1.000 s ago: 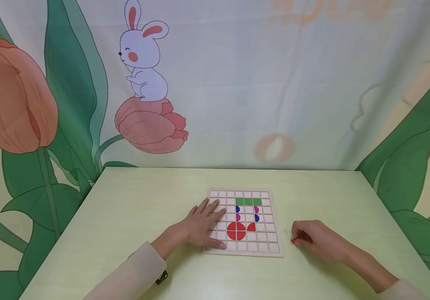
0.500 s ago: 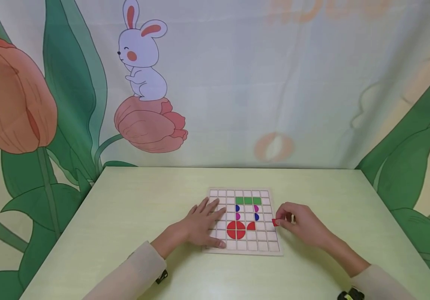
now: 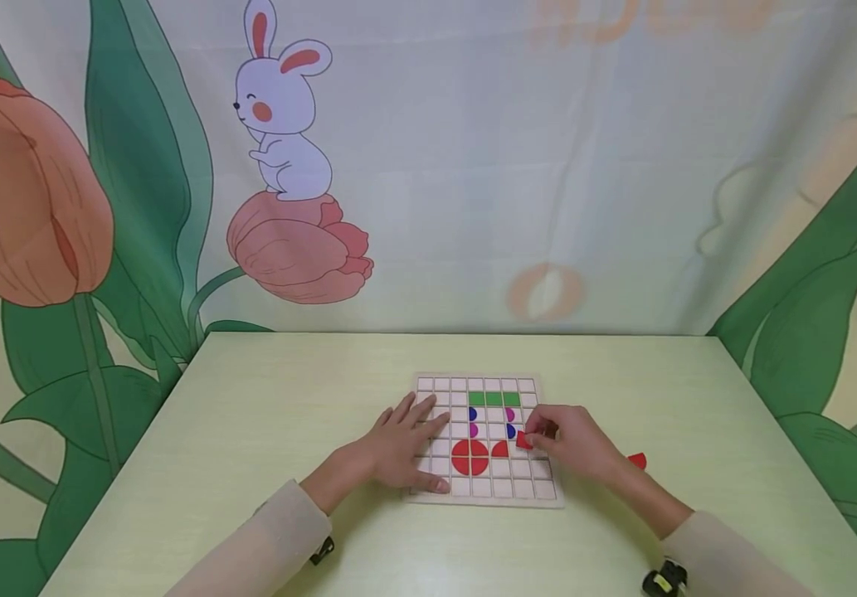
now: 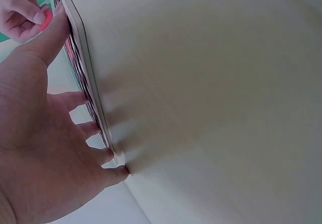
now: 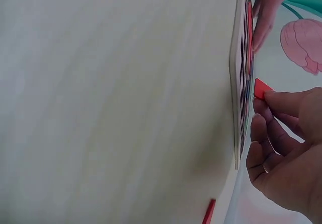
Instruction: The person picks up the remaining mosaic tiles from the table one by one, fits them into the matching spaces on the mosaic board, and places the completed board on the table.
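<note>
A flat pale board [image 3: 503, 491] with a raised grid lies on the table. My left hand [image 3: 401, 448] rests with spread fingers on its left edge. Between the thumb and fingertips of my right hand [image 3: 570, 438] is a small red tile [image 3: 523, 440], held over the board's right side. In the right wrist view, the red tile [image 5: 261, 89] is tilted just above the grid. Green squares [image 3: 494, 399] form a row near the top. Blue and pink half-circles [image 3: 474, 430] sit below. Four-part red circle [image 3: 469, 457] stands beside a single red quarter-circle [image 3: 500, 449].
Another red piece [image 3: 637, 460] lies on the table [image 3: 286, 398], partly behind my right forearm. A printed curtain [image 3: 435, 166] with a rabbit and tulips hangs at the table's back edge.
My right hand has moved left from the table to above the board, carrying the red tile. The other red piece has come into view. My left hand stays in place.
</note>
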A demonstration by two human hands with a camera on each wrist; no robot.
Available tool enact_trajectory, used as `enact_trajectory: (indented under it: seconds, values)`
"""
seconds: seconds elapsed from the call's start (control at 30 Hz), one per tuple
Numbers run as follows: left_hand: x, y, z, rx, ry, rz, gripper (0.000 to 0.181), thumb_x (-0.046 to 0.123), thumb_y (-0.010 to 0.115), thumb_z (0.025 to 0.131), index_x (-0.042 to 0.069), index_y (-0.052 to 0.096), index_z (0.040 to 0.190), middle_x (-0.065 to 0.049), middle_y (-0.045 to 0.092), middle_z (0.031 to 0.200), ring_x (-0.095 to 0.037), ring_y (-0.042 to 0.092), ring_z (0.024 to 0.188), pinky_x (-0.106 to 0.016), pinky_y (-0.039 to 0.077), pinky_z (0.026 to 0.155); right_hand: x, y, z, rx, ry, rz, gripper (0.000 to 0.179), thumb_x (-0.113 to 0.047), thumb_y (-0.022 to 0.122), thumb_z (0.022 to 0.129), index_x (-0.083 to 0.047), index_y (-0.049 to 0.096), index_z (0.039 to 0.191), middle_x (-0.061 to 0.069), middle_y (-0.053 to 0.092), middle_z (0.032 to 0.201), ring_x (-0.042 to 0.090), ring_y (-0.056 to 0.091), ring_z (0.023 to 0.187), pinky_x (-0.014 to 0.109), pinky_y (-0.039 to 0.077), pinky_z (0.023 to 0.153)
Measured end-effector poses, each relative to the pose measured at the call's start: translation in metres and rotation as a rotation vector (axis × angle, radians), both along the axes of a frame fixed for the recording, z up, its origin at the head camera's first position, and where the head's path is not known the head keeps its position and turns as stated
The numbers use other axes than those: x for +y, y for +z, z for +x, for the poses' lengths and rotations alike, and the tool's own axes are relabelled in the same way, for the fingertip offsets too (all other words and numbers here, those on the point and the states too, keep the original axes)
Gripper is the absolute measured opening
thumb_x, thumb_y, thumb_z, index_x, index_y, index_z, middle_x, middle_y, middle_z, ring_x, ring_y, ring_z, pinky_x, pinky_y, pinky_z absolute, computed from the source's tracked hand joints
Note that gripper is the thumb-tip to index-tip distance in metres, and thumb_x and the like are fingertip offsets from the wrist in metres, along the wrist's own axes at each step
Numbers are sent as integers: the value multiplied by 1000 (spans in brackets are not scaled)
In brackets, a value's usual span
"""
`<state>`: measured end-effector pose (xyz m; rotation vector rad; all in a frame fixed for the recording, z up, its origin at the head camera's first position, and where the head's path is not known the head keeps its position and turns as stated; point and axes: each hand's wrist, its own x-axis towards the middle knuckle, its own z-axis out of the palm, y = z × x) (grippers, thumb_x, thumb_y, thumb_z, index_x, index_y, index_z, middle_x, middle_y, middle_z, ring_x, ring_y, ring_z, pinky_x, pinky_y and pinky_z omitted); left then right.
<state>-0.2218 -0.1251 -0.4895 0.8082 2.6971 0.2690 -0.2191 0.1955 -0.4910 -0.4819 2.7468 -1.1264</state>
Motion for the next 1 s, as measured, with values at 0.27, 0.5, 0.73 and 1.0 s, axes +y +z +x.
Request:
enact_trajectory:
  seconds: [0.27, 0.5, 0.73, 1.0]
  values:
    - [1, -4, 0, -5, 3, -4, 112, 78, 69, 85, 24, 21, 171, -9, 4, 179, -41, -2, 163, -65, 14, 127, -12, -6, 2, -52, -15, 28, 11, -8, 78, 98, -17, 71, 93, -4, 64, 86, 18, 58, 86, 27, 53, 72]
    - [0, -3, -1, 4, 4, -10, 112, 79, 67, 86, 25, 21, 171, -9, 4, 179, -41, -2, 163, -65, 13, 127, -14, -1, 0, -52, 11, 63, 12, -6, 76, 98, -15, 73, 91, -3, 64, 85, 18, 58, 85, 28, 52, 72]
    - [1, -2, -1, -4, 9, -8, 112, 78, 68, 86, 24, 21, 171, -9, 4, 179, -40, -3, 163, -65, 12, 127, -19, -3, -1, -40, -9, 118, 16, -5, 78, 97, -15, 69, 88, -3, 62, 82, 17, 57, 82, 25, 51, 69]
    - [0, -4, -3, -1, 5, -9, 112, 79, 67, 86, 25, 20, 172, -8, 3, 179, -40, -3, 163, -65, 13, 127, -4, 10, -3, -36, 34, 97, 11, -9, 77, 98, -15, 72, 92, -2, 63, 83, 18, 57, 81, 27, 51, 68]
